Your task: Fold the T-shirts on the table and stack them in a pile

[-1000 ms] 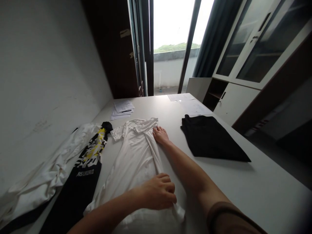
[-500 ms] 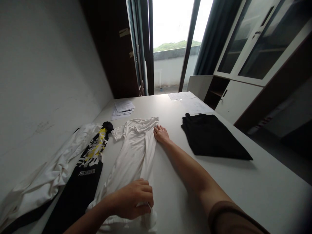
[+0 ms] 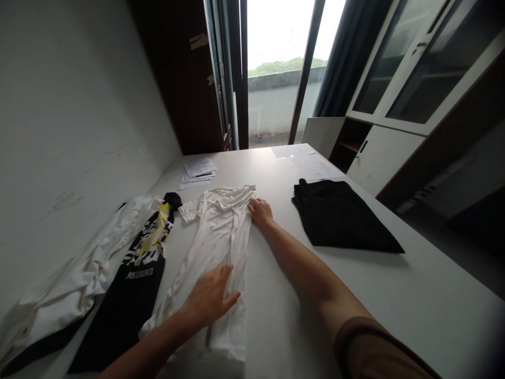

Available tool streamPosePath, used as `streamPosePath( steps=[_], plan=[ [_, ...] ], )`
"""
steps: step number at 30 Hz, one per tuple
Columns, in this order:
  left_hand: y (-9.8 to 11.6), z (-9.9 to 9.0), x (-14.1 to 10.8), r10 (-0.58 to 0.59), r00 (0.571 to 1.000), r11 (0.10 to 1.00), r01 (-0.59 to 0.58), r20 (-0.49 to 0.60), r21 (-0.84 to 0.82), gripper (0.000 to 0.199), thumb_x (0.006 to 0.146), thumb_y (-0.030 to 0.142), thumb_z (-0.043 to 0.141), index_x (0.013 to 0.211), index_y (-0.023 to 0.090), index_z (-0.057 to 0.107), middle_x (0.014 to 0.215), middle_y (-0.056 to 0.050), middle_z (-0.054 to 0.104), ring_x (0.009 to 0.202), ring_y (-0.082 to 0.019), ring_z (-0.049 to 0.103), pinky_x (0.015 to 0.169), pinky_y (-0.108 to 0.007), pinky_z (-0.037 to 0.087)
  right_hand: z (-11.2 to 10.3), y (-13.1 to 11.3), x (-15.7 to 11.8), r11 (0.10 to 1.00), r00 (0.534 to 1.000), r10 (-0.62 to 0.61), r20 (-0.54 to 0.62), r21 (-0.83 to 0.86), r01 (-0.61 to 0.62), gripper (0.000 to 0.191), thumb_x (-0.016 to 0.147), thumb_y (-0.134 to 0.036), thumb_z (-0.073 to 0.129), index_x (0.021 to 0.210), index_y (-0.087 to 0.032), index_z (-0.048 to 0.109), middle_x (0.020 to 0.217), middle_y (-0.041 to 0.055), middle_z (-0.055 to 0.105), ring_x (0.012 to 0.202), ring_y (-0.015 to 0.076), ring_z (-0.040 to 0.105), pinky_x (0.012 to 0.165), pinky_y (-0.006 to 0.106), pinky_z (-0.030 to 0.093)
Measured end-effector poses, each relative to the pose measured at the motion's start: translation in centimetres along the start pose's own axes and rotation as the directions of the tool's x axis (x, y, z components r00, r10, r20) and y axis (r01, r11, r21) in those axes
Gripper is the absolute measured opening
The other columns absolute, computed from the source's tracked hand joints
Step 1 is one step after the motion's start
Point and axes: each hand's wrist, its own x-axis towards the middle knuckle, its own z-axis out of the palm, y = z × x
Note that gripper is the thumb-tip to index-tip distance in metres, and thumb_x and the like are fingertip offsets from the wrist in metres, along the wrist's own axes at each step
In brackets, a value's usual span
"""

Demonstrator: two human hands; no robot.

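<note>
A white T-shirt lies lengthwise on the white table, partly folded, its collar end away from me and a short sleeve out to the left. Over its lower half is my left hand, thumb and fingers apart, holding nothing. My right hand is at the shirt's upper right edge, its fingertips bent onto the fabric; whether they pinch it is hard to see. Left of the shirt lies a long black garment with white and yellow print, beside a crumpled white garment.
A folded black garment lies on the right of the table. Papers with a dark pen rest at the back left, and more sheets at the back right. A wall borders the left side.
My left hand has let go of the shirt's lower right edge, opened, and moved up and left. The lower edge now lies flatter. My right hand has stayed near the upper edge, fingers more bent.
</note>
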Motion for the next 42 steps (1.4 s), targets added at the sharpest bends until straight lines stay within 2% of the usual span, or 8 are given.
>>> streamPosePath(
  steps=[4,8,18,24,27,31,37,42],
  plan=[
    [0.2,0.4,1.1,0.048,0.998,0.998,-0.048,0.027,-0.029,0.063,0.085,0.018,0.054,0.147,0.025,0.042,0.12,-0.009,0.065,0.098,-0.024,0.065,0.085,-0.033,0.047,-0.1,-0.7,-0.5,0.999,0.997,-0.045,0.067,-0.021,0.046,0.046,0.1,-0.04,0.054,0.145,-0.028,0.055,0.127,0.0084,0.069,0.119,0.0262,0.059,0.102,0.035,0.039],
    [-0.4,0.7,2.8,0.087,0.996,0.938,-0.084,-0.006,-0.337,0.043,0.077,0.007,0.048,0.112,0.024,0.066,0.09,-0.001,0.066,0.083,-0.018,0.061,0.079,-0.028,0.044,0.0,-1.0,-0.2,0.993,0.989,-0.088,0.117,-0.065,0.096,0.039,0.105,-0.028,0.04,0.136,-0.029,0.063,0.127,0.0079,0.069,0.119,0.024,0.061,0.102,0.035,0.037],
    [2.1,2.5,9.4,-0.183,0.978,0.346,0.159,0.1,-0.925,0.012,0.079,0.029,0.057,0.082,0.019,0.051,0.068,0.006,0.044,0.06,-0.01,0.036,0.057,-0.022,0.029,-1.6,2.8,4.6,0.989,0.99,-0.045,0.137,-0.132,0.063,0.046,0.102,-0.021,0.036,0.138,-0.026,0.064,0.13,0.012,0.067,0.12,0.0251,0.059,0.103,0.034,0.038],
    [2.4,2.4,9.1,0.004,0.984,0.557,0.146,0.179,-0.817,0.026,0.08,0.039,0.065,0.076,0.02,0.047,0.062,0.007,0.045,0.055,-0.01,0.042,0.055,-0.022,0.032,-1.4,4.2,4.6,0.997,0.999,-0.016,0.047,-0.076,0.02,0.043,0.104,-0.024,0.038,0.139,-0.025,0.064,0.126,0.0096,0.068,0.12,0.0231,0.058,0.104,0.031,0.038],
    [1.7,0.7,7.4,0.063,0.964,0.811,0.1,0.256,-0.577,0.012,0.087,0.032,0.057,0.086,0.022,0.053,0.061,0.005,0.053,0.056,-0.014,0.053,0.058,-0.024,0.037,-1.1,4.6,3.5,0.999,0.999,0.036,-0.024,-0.014,-0.036,0.042,0.106,-0.029,0.037,0.137,-0.025,0.065,0.125,0.0089,0.067,0.119,0.0221,0.058,0.104,0.03,0.039],
    [2.0,-0.8,6.4,-0.016,0.994,0.991,0.03,0.11,-0.131,0.015,0.094,0.033,0.053,0.102,0.021,0.058,0.078,-0.004,0.065,0.076,-0.023,0.064,0.071,-0.031,0.044,-1.1,4.4,1.2,0.996,0.993,0.086,-0.077,0.034,-0.083,0.043,0.107,-0.034,0.033,0.131,-0.022,0.067,0.12,0.0099,0.065,0.113,0.0211,0.059,0.1,0.028,0.04],
    [4.4,-1.2,6.2,0.206,0.969,0.97,-0.185,-0.135,0.158,0.013,0.094,0.031,0.06,0.102,0.021,0.06,0.112,-0.011,0.064,0.107,-0.028,0.057,0.091,-0.04,0.044,-2.0,3.3,-4.5,0.998,0.998,-0.042,-0.047,0.038,0.044,0.038,0.107,-0.035,0.037,0.122,-0.022,0.069,0.113,0.0093,0.066,0.105,0.0208,0.06,0.095,0.028,0.041],
    [6.0,0.1,4.6,0.651,0.757,0.751,-0.652,0.052,0.101,0.04,0.088,0.06,0.067,0.095,0.021,0.059,0.095,-0.006,0.065,0.09,-0.024,0.06,0.085,-0.039,0.044,-2.6,2.9,-7.6,0.988,0.989,-0.147,-0.009,0.04,0.147,0.033,0.106,-0.034,0.04,0.113,-0.023,0.07,0.106,0.007,0.067,0.102,0.0202,0.058,0.094,0.028,0.041]
  ],
)
